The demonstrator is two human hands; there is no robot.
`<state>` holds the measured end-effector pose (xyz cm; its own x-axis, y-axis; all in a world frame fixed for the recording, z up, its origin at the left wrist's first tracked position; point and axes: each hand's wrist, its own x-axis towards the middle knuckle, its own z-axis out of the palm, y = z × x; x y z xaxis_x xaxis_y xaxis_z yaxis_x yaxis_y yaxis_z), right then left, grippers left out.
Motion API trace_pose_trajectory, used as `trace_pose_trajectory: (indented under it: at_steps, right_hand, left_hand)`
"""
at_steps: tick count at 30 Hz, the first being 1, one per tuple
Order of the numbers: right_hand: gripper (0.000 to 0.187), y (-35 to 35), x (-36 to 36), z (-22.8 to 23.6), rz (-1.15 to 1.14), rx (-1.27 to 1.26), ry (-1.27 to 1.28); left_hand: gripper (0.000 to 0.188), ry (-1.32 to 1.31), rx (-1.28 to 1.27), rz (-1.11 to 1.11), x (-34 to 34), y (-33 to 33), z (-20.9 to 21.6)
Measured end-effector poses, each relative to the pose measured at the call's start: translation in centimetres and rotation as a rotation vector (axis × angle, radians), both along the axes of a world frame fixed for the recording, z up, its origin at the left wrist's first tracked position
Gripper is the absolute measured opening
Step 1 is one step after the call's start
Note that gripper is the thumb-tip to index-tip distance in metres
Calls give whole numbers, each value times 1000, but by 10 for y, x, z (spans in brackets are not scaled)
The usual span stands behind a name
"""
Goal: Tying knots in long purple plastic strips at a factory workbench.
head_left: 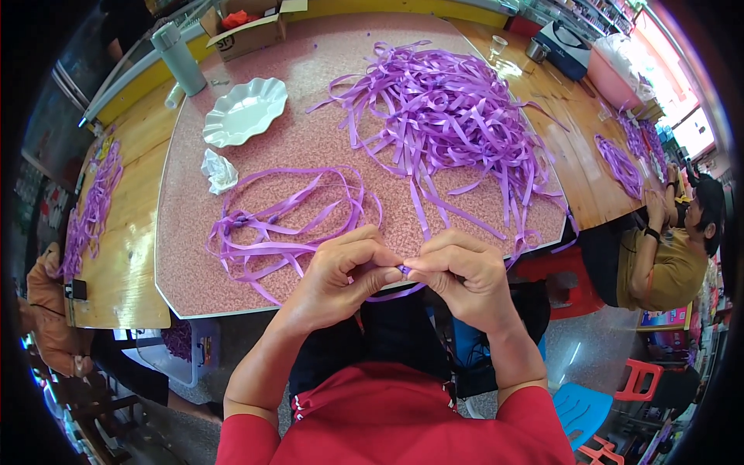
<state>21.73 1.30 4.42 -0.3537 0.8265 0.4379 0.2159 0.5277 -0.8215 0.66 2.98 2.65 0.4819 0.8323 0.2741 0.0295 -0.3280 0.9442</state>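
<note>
My left hand (349,273) and my right hand (463,277) meet over the table's near edge, fingertips pinched together. Between them is a small piece of purple ribbon (404,270), dark where it shows; its exact form is mostly hidden by the fingers. A length of the ribbon hangs in a curve just below my hands. On the pink speckled tabletop (310,147), left of my hands, lie several looped purple ribbons (267,249) with darker bits at their left end. Farther right a large tangled heap of purple ribbons (449,108) spreads, with loose ends trailing toward my right hand.
A white scalloped dish (246,112), a crumpled tissue (220,172), a pale green bottle (180,60) and a cardboard box (252,31) stand at the back left. Co-workers sit at both sides, with ribbons (620,167) before the right one. A blue stool (580,415) stands lower right.
</note>
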Motion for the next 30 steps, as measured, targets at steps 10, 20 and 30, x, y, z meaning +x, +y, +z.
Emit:
trace_pose_trajectory:
  at_steps: [10, 20, 30]
  right_hand:
    - [19, -7, -10, -13, -174, 199, -9]
    - [21, -1, -5, -12, -125, 229, 23]
    - [20, -1, -9, -17, -181, 255, 25]
  left_hand:
    - [8, 60, 110, 136, 3, -2, -3]
    - [12, -60, -111, -25, 4, -9, 5]
    - [18, -230, -255, -37, 18, -15, -4]
